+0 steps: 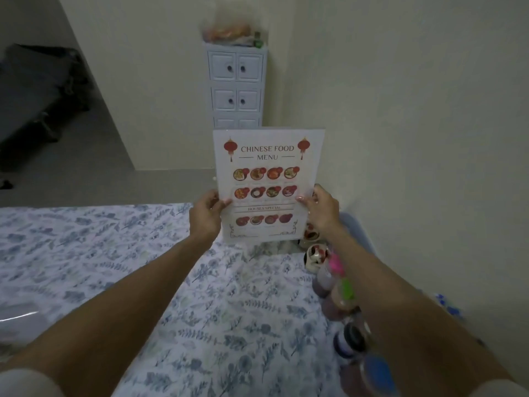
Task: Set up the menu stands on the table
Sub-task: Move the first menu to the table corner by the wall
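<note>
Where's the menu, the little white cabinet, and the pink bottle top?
Chinese food menu (267,179): head view, on the middle rows of dish pictures.
White cabinet (236,84): head view, on its front between the drawers.
Pink bottle top (335,265): head view, on the cap.

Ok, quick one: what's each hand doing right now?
Left hand: closed on the left edge of the white laminated Chinese food menu sheet, held upright.
Right hand: closed on the same sheet's right edge.

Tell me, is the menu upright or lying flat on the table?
Upright. The menu is held by its side edges in the left hand and right hand, print facing the camera. Whether its base touches the table is unclear.
</note>
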`<state>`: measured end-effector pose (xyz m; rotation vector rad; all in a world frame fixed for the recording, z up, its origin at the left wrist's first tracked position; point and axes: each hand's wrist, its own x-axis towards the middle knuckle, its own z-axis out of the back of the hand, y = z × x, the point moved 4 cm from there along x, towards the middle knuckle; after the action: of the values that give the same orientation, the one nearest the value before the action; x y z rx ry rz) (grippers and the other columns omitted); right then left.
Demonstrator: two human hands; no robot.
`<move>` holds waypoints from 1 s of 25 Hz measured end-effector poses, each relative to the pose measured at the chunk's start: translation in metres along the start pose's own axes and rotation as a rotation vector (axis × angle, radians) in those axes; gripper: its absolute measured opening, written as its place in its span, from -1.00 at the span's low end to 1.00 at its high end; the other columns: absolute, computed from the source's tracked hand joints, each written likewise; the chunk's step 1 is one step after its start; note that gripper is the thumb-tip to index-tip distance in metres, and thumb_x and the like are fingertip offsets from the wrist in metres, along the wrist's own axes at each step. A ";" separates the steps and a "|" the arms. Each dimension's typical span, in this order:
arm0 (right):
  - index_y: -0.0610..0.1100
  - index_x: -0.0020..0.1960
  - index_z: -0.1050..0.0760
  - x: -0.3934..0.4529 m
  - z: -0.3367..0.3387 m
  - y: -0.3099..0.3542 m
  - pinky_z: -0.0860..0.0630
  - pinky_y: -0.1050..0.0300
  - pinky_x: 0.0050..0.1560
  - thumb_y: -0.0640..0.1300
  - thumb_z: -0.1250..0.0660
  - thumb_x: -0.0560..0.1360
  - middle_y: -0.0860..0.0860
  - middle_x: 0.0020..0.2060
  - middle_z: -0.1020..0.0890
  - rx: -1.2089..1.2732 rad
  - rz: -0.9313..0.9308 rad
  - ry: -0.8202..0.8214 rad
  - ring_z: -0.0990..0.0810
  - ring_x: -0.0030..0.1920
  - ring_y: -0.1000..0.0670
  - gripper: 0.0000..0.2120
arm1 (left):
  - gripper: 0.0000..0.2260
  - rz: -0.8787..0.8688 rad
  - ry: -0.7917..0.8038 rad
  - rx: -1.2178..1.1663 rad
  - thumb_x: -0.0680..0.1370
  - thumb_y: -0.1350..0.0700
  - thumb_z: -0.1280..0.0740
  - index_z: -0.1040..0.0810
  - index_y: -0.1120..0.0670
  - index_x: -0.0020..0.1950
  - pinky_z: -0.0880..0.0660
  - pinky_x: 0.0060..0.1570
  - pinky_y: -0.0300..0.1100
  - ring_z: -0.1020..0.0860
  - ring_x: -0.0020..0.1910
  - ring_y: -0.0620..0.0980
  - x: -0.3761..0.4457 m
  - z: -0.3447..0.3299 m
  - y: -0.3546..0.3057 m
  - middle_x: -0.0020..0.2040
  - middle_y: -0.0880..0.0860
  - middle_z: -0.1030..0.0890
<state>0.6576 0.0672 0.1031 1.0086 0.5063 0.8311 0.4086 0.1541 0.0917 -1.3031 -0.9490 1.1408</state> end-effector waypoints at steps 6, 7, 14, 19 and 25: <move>-0.28 -0.02 -0.47 0.120 0.033 -0.045 -0.60 0.11 -0.17 -0.12 -0.36 0.51 -0.09 -0.13 -0.62 -0.025 -0.040 -0.044 -0.61 -0.12 -0.07 -0.79 | -0.94 0.060 0.046 -0.058 0.54 0.22 -0.33 -0.56 0.07 -0.07 -0.55 0.17 0.18 -0.64 0.08 0.18 0.097 -0.097 0.010 0.08 0.15 -0.68; -0.28 -0.03 -0.46 0.133 0.036 -0.054 -0.56 0.19 -0.23 -0.12 -0.36 0.51 -0.08 -0.14 -0.61 -0.027 -0.055 -0.046 -0.60 -0.14 -0.05 -0.79 | -0.92 0.072 0.053 -0.050 0.55 0.23 -0.33 -0.56 0.06 -0.09 -0.56 0.17 0.17 -0.64 0.07 0.18 0.108 -0.109 0.016 0.07 0.15 -0.68; -0.27 0.07 -0.50 0.180 0.031 -0.128 -0.62 0.11 -0.15 -0.16 -0.37 0.50 -0.10 -0.08 -0.66 0.025 -0.146 -0.040 -0.65 -0.07 -0.09 -0.77 | -0.87 0.145 0.051 0.050 0.53 0.17 -0.34 -0.56 -0.04 -0.17 -0.57 0.14 0.16 -0.64 0.02 0.15 0.154 -0.159 0.070 0.01 0.09 -0.68; -0.24 0.05 -0.50 0.185 0.021 -0.150 -0.64 -0.14 0.00 -0.12 -0.38 0.49 -0.18 -0.05 -0.68 0.004 -0.150 -0.026 -0.67 -0.04 -0.15 -0.78 | -0.95 0.172 0.032 0.059 0.53 0.18 -0.33 -0.58 0.10 -0.04 -0.58 0.13 0.15 -0.64 -0.01 0.13 0.160 -0.165 0.089 -0.03 0.06 -0.68; -0.22 0.04 -0.49 0.187 0.017 -0.150 -0.65 -0.05 -0.06 -0.09 -0.37 0.50 -0.13 -0.08 -0.68 -0.014 -0.130 -0.021 -0.67 -0.08 -0.10 -0.77 | -0.91 0.143 0.029 0.099 0.54 0.11 -0.32 -0.55 0.10 0.01 -0.58 0.10 0.22 -0.64 0.04 0.19 0.159 -0.165 0.095 -0.01 0.06 -0.68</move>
<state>0.8370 0.1661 -0.0219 0.9600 0.5415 0.7070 0.5945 0.2655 -0.0284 -1.3199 -0.7782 1.2591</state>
